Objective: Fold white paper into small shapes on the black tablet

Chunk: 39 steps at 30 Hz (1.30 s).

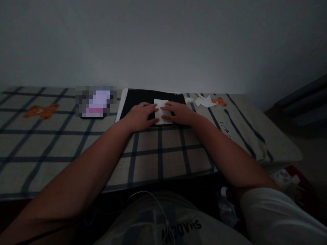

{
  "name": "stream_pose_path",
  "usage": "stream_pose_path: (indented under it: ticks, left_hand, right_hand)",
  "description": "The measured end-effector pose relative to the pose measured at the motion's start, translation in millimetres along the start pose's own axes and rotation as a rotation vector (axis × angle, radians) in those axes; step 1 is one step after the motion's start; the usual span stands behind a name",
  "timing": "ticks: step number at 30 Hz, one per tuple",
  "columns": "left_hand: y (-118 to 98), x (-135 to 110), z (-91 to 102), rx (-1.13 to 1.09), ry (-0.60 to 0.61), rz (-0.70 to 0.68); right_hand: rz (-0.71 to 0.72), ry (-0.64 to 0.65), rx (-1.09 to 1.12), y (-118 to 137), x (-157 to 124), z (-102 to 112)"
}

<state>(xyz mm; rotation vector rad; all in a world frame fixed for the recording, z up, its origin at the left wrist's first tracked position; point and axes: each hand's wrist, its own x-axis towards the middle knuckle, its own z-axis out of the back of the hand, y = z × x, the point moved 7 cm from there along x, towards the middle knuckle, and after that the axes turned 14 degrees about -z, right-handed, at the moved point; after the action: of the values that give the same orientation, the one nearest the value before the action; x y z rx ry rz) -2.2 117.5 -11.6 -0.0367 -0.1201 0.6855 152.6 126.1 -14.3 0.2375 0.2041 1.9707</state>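
A small white folded paper (160, 108) lies on a black board (153, 97) at the far side of a checked cloth surface. My left hand (141, 115) lies flat on the paper's left edge, fingers stretched out and pressing down. My right hand (178, 113) presses flat on the paper's right edge in the same way. Both sets of fingertips meet near the paper's middle.
A phone (95, 102) with a lit screen lies left of the board. White paper scraps (204, 101) sit to the right near an orange bear print. The checked bedding (76, 143) ends at a wall behind. A plastic bottle (224, 204) and bags lie on the floor at right.
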Motion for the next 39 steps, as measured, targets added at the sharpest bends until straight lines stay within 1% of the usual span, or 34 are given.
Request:
stream_pose_path:
  ticks: [3, 18, 29, 33, 39]
  left_hand:
    - [0.1, 0.0, -0.5, -0.003, 0.001, -0.006]
    - [0.6, 1.1, -0.8, -0.012, 0.022, 0.006]
    - [2.4, 1.6, -2.7, -0.008, 0.029, -0.006]
    - [1.4, 1.0, -1.7, -0.012, 0.048, 0.003]
    - [1.4, 0.9, -1.2, -0.026, 0.050, -0.001]
  right_hand:
    - [-0.024, 0.008, -0.021, 0.9, -1.5, 0.1]
    - [-0.044, 0.030, -0.034, -0.1, -3.3, 0.3]
    - [-0.045, 0.014, -0.038, -0.5, -2.4, -0.4]
    - [-0.014, 0.000, -0.027, -2.3, -0.5, -1.2]
    - [-0.018, 0.020, -0.033, -2.7, -0.4, -0.7]
